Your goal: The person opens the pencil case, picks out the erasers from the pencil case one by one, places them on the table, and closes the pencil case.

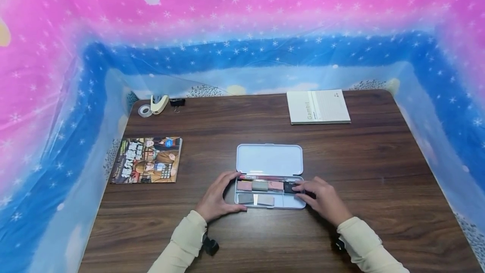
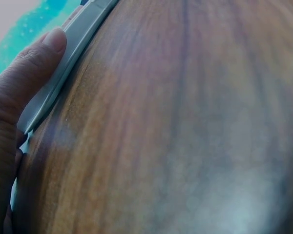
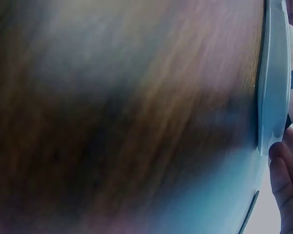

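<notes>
A white pencil case (image 1: 270, 160) lies on the table with its lid folded back. My left hand (image 1: 217, 197) grips its left end, thumb along the front edge and fingers at the rear corner. In the left wrist view that thumb presses the case's side (image 2: 71, 61). At the right end, my right hand (image 1: 323, 199) pinches a black block (image 1: 289, 187), perhaps an eraser, at the end of a row. Beside it sit a pink block (image 1: 275, 186), a grey-green one (image 1: 260, 186) and another pink one (image 1: 244, 186). In the front compartment lie a grey block (image 1: 246, 199) and a pale one (image 1: 266, 200).
Pencils (image 1: 257, 177) lie along the case's hinge side. A magazine (image 1: 147, 161) is at left, a notebook (image 1: 320, 108) at the back right. Tape (image 1: 144, 111), a stapler (image 1: 159, 104) and a black binder clip (image 1: 177, 102) stand at the back left. Patterned cloth surrounds the table.
</notes>
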Demonstrator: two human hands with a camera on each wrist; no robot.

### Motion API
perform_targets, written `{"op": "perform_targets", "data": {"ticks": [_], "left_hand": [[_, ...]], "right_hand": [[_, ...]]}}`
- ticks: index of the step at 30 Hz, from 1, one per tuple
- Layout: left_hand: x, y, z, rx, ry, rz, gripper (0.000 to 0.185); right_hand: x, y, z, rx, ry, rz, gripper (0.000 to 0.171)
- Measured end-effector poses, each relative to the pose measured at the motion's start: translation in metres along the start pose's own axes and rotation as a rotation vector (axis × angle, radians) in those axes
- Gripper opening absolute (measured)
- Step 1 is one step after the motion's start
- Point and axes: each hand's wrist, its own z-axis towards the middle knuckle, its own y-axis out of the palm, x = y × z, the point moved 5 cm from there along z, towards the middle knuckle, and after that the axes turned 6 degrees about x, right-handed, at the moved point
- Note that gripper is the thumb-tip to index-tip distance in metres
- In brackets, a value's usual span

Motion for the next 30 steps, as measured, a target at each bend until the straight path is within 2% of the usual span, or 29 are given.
{"op": "perform_targets", "data": {"ticks": [7,13,17,22,26,30], "left_hand": [[0.0,-0.001,0.0,0.026,0.034,0.009,0.104],[0.001,0.0,0.0,0.028,0.038,0.007,0.105],[-0.002,0.001,-0.001,0.011,0.007,0.008,0.104],[-0.003,0.001,-0.002,0.018,0.015,0.004,0.104],[-0.002,0.001,-0.002,0.028,0.044,0.003,0.104],[-0.002,0.001,-0.001,0.024,0.042,0.004,0.104]], "right_hand": [[0.005,0.0,0.002,0.018,0.07,0.042,0.029],[0.02,-0.011,0.007,0.085,0.165,0.13,0.033],[0.051,-0.031,0.019,0.162,0.274,0.188,0.032],[0.106,-0.055,0.04,0.222,0.352,0.114,0.025],[0.14,-0.062,0.055,0.184,0.394,0.03,0.022],[0.157,-0.06,0.066,0.116,0.434,-0.008,0.021]]}}
